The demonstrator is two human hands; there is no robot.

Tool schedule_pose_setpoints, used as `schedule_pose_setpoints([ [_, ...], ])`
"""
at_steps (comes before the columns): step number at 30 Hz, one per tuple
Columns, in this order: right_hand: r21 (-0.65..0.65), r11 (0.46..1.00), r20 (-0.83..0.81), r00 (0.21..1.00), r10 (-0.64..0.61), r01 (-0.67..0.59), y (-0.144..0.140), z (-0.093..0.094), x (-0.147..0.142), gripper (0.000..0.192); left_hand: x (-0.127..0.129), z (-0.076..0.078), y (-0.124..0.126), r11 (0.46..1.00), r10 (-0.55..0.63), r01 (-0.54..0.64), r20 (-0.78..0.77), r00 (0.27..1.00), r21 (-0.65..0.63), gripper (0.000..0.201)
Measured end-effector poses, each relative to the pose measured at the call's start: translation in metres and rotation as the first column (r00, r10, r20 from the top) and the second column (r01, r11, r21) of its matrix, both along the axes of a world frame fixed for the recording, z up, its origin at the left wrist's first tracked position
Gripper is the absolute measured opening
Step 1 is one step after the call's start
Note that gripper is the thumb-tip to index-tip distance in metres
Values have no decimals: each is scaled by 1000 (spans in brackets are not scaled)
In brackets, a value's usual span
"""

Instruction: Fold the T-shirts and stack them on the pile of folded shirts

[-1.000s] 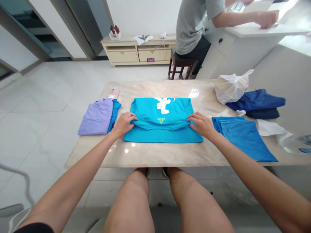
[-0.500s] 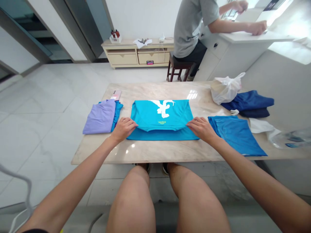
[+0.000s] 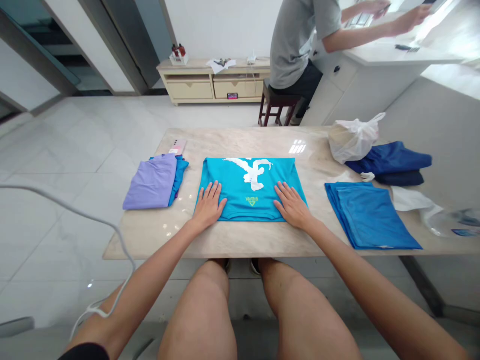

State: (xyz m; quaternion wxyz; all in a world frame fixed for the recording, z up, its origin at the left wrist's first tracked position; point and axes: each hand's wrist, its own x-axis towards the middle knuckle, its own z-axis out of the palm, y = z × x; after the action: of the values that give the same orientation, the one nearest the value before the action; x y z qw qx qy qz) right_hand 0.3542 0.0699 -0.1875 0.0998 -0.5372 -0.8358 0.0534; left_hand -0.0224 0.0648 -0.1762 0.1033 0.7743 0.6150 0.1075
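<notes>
On the marble table (image 3: pixel 232 140), head view: folded turquoise shirt (image 3: pixel 250 187) lies flat at centre near the front edge, white figure print and small green logo facing up. Left hand (image 3: pixel 208 205) rests palm down on the shirt's near left corner, fingers spread and extended, gripping nothing. Right hand (image 3: pixel 292 205) same on the near right corner, flat, fingers spread, holding nothing. Both hands press on the fabric, with the logo between them.

Left of the shirt, just beside it but apart: folded lilac shirt (image 3: pixel 152 182) stacked on another turquoise garment whose edge sticks out on the right side. Pink phone (image 3: pixel 177 146) behind that stack, near the far left corner of the table.

Right of the shirt: folded blue garment pile (image 3: pixel 369 214), apart from the right hand. Behind it, a dark navy folded pile (image 3: pixel 392 163) with a white plastic bag (image 3: pixel 352 138) touching its left end. Clear plastic wrapping (image 3: pixel 438 215) at the far right edge of the table, partly blurred.

White cable (image 3: pixel 75 215) loops across the lower left, close to the camera. The person's bare knees show below the table edge.

Background: a second person in a grey shirt (image 3: pixel 296 40) sits on a dark wooden stool (image 3: pixel 277 102), arms reaching over a white counter (image 3: pixel 390 55). Beige low cabinet (image 3: pixel 213 82) against the far wall with small items on top.
</notes>
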Motion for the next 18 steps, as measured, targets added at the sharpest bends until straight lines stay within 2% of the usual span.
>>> schedule_pose_setpoints([
  [2,-27,999,13,999,-31,32,2,-12,-2,70,1,-6,1,1000,-4,4,-5,1000,9,72],
  [5,-32,997,17,997,-69,70,-4,-19,-2,70,2,-6,-3,1000,-3,4,-20,1000,20,73],
  [8,-31,993,12,993,-115,115,-25,-17,-4,67,6,4,-18,999,28,-30,-79,996,-15,71],
  [10,-60,991,22,993,-119,120,-44,-9,-4,65,8,18,-31,997,8,-18,-125,992,-74,68],
  [12,-130,988,46,995,-83,88,-60,6,-2,63,9,42,-44,991,-37,17,-152,988,-131,66],
  [14,-212,976,56,997,-48,59,-68,32,4,54,9,77,-53,987,-64,42,-144,987,-153,60],
  [16,-250,965,35,997,-70,76,-65,69,10,43,14,120,-57,986,-76,58,-113,991,-154,45],
  [18,-232,962,-6,988,-153,147,-54,110,15,39,25,163,-58,988,-81,65,-106,991,-142,31],
])
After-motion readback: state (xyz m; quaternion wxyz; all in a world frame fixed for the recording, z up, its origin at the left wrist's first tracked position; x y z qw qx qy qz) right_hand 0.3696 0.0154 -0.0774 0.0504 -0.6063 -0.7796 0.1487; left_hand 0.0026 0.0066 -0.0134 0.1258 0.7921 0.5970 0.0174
